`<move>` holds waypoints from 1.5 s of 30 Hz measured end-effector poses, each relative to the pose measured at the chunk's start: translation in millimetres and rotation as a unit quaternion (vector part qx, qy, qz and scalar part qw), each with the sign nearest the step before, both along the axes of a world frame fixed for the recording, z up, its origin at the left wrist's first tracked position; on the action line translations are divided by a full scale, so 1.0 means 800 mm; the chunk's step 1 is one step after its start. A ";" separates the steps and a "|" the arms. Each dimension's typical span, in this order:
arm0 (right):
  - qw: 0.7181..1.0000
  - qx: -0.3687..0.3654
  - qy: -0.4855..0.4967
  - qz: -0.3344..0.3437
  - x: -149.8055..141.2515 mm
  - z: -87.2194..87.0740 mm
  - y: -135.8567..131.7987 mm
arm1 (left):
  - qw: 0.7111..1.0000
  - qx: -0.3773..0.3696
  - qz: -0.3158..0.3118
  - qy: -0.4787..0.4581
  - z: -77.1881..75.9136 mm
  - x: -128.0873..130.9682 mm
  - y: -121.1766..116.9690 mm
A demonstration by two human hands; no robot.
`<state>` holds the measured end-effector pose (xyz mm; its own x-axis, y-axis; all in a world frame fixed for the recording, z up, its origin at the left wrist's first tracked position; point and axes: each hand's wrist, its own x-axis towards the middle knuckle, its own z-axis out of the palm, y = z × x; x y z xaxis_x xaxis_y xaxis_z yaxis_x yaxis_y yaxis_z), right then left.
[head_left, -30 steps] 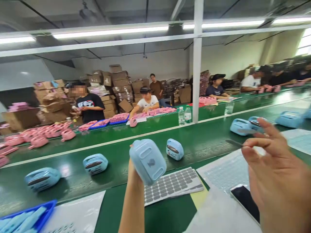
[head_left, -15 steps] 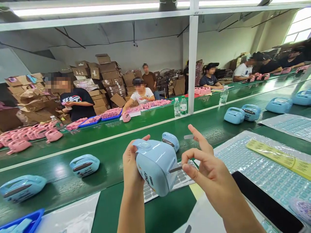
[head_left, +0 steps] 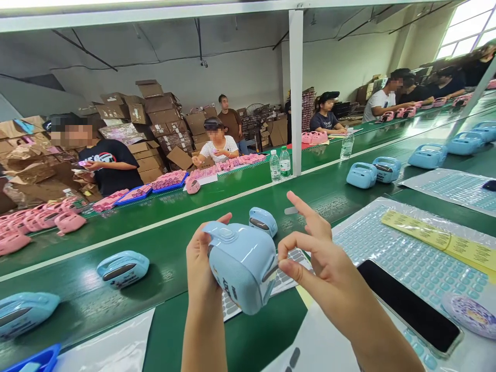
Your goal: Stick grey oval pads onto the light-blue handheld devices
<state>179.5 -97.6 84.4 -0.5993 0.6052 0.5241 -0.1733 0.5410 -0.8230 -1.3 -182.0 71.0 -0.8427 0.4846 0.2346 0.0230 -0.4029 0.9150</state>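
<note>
A worker's left hand [head_left: 201, 261] gripped a pale blue casing [head_left: 242, 264] above the green conveyor belt [head_left: 163, 243], face turned rightward so the right hand [head_left: 321, 268], fingers pinched together, could press a small grey sticker [head_left: 270, 272] onto its edge.

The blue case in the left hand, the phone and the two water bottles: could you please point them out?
blue case [head_left: 242, 266], head view, its broad side.
phone [head_left: 406, 305], head view, its dark screen.
water bottles [head_left: 275, 166], head view, the left bottle's body.
</note>
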 end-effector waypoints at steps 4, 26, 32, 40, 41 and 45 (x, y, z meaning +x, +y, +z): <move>1.000 0.027 -0.001 0.001 0.002 0.002 -0.003 | 1.000 -0.020 0.009 0.018 0.001 0.002 -0.002; 0.999 0.013 0.014 -0.038 0.004 0.005 -0.015 | 0.994 -0.008 -0.011 -0.111 0.008 0.012 0.003; 0.999 0.013 0.020 -0.032 0.009 0.007 -0.014 | 0.996 0.007 -0.035 -0.086 0.001 0.010 0.002; 0.999 0.012 0.041 -0.010 0.004 0.005 -0.013 | 0.995 -0.020 -0.020 -0.098 0.013 0.016 0.004; 0.999 0.011 0.042 -0.010 0.004 0.004 -0.013 | 0.995 -0.017 -0.020 -0.095 0.013 0.016 0.004; 0.999 0.006 0.041 -0.010 0.004 0.004 -0.011 | 0.997 -0.004 -0.023 -0.076 0.011 0.015 0.003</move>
